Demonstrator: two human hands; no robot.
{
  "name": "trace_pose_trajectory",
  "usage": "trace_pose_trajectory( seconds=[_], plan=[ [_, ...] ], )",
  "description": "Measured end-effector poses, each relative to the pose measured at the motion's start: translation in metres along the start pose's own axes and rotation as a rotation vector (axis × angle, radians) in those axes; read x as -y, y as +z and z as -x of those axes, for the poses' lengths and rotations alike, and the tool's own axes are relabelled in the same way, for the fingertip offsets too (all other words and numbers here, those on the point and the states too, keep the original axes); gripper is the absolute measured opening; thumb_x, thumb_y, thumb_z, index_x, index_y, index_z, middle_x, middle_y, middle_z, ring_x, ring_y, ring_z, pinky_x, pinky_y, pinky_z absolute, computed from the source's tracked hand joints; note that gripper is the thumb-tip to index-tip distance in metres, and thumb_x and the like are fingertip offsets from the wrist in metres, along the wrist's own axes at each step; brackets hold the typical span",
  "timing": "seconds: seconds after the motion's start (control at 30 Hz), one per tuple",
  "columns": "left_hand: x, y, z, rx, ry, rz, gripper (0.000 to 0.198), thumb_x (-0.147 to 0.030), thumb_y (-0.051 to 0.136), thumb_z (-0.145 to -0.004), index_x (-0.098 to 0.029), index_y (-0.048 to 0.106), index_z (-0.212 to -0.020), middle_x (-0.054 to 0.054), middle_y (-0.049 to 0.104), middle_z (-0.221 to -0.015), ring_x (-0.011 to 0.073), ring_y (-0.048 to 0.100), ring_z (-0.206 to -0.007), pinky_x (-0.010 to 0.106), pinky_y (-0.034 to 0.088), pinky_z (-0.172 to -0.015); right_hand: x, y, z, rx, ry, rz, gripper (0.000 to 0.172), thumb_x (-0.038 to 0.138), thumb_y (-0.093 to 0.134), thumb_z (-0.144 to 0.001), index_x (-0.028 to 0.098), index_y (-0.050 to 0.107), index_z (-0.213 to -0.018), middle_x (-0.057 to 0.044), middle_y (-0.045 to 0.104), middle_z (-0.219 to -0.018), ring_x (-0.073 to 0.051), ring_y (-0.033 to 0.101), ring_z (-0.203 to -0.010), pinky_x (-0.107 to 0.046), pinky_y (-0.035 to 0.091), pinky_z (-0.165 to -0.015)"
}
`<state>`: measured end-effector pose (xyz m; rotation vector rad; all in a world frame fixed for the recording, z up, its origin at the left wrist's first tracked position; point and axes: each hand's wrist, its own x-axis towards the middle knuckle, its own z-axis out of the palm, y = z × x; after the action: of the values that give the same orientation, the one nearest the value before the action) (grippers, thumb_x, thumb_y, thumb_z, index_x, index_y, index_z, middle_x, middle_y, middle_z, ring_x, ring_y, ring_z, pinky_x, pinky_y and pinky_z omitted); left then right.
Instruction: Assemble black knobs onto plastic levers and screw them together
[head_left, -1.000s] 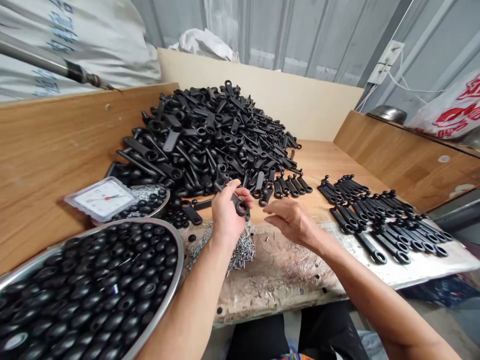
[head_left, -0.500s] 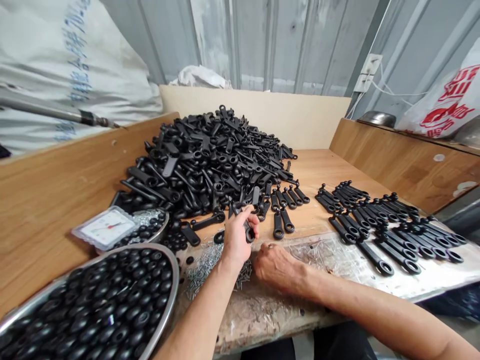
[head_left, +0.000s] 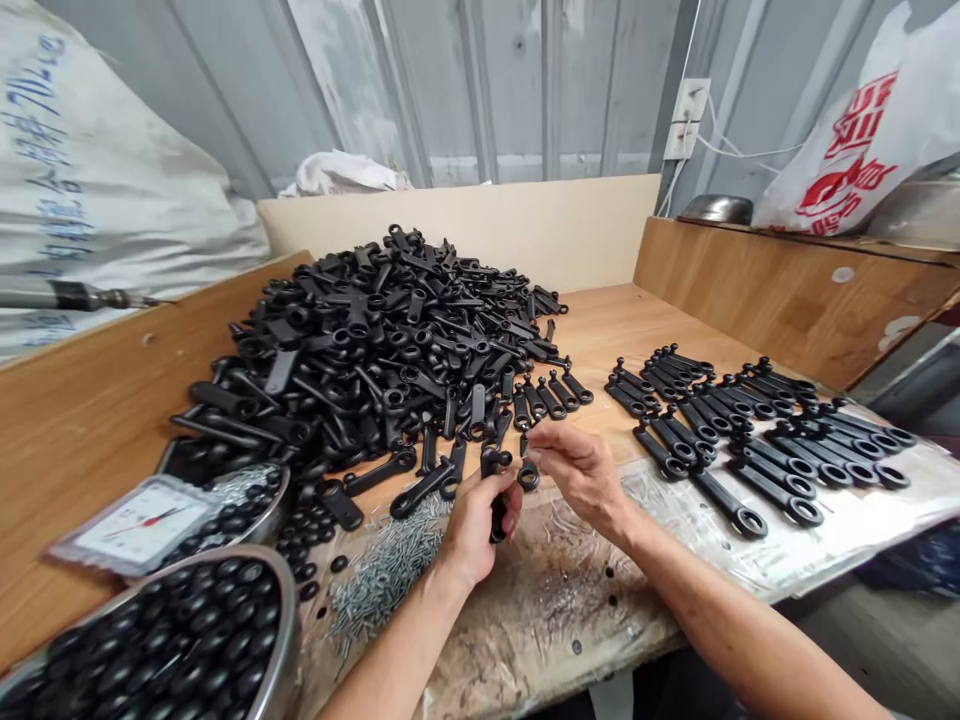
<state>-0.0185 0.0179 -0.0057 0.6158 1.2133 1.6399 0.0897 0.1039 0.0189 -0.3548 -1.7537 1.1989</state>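
Note:
My left hand (head_left: 476, 530) grips a black ring-ended plastic lever (head_left: 496, 500) upright, near the table's middle. My right hand (head_left: 577, 470) hovers just to its right, fingertips close together beside a second black lever (head_left: 528, 474). Anything tiny between those fingers is impossible to see. Behind my hands rises a large heap of similar black levers (head_left: 360, 350). Loose silver screws (head_left: 386, 570) lie below my left wrist. Neat rows of black levers (head_left: 750, 450) lie on a paper sheet (head_left: 847, 510) to the right.
A steel bowl of black round knobs (head_left: 172, 630) and a smaller bowl (head_left: 240, 510) sit at the lower left, beside a white dial in a clear case (head_left: 139, 525). Wooden boards (head_left: 787, 300) edge the table. A white sack (head_left: 97, 190) and printed plastic bag (head_left: 847, 150) stand behind.
My right hand has lifted off the table toward the lever in my left hand. My view has turned right, shifting the heap and bowls left in the frame.

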Motion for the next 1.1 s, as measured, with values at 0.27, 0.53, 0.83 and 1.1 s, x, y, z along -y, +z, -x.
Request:
trace_pose_trajectory(
  seconds=[0.27,0.53,0.83,1.1],
  plan=[
    [0.007,0.005,0.002,0.006,-0.138,0.062,0.018,-0.028,0.058,-0.068,-0.014,0.048,-0.064,-0.002,0.046,-0.049,0.0072,0.033,-0.034,0.02,0.024,-0.034,-0.005,0.001,0.004,0.07,-0.282,0.367,0.02,0.012,0.042,-0.084,0.016,0.06,-0.091,-0.002,0.059,-0.071,-0.012,0.054,-0.063,-0.022,0.043,-0.059],
    [0.011,0.005,0.004,0.053,-0.167,0.138,0.022,-0.03,0.058,-0.068,-0.014,0.047,-0.058,-0.002,0.042,-0.045,0.0084,0.035,-0.033,0.021,0.026,-0.032,-0.005,0.004,0.007,0.021,-0.477,0.569,0.021,0.014,0.037,-0.088,0.013,0.058,-0.092,-0.003,0.054,-0.065,-0.013,0.047,-0.058,-0.024,0.038,-0.053],
    [0.007,0.009,0.007,0.052,-0.282,0.234,0.015,-0.025,0.056,-0.067,-0.014,0.048,-0.06,-0.003,0.044,-0.049,0.0079,0.034,-0.033,0.021,0.026,-0.032,-0.008,0.007,0.005,0.052,-0.436,0.629,0.022,0.018,0.037,-0.089,0.014,0.059,-0.086,-0.002,0.053,-0.063,-0.014,0.045,-0.057,-0.024,0.036,-0.053],
    [-0.004,0.009,0.005,0.037,-0.273,0.459,0.023,-0.024,0.042,-0.086,-0.011,0.054,-0.07,0.002,0.053,-0.062,0.0113,0.05,-0.046,0.022,0.039,-0.041,0.005,0.002,0.005,0.143,-0.243,0.522,0.018,0.019,0.044,-0.088,0.016,0.059,-0.079,-0.001,0.057,-0.065,-0.012,0.051,-0.061,-0.022,0.038,-0.059]
  ],
)
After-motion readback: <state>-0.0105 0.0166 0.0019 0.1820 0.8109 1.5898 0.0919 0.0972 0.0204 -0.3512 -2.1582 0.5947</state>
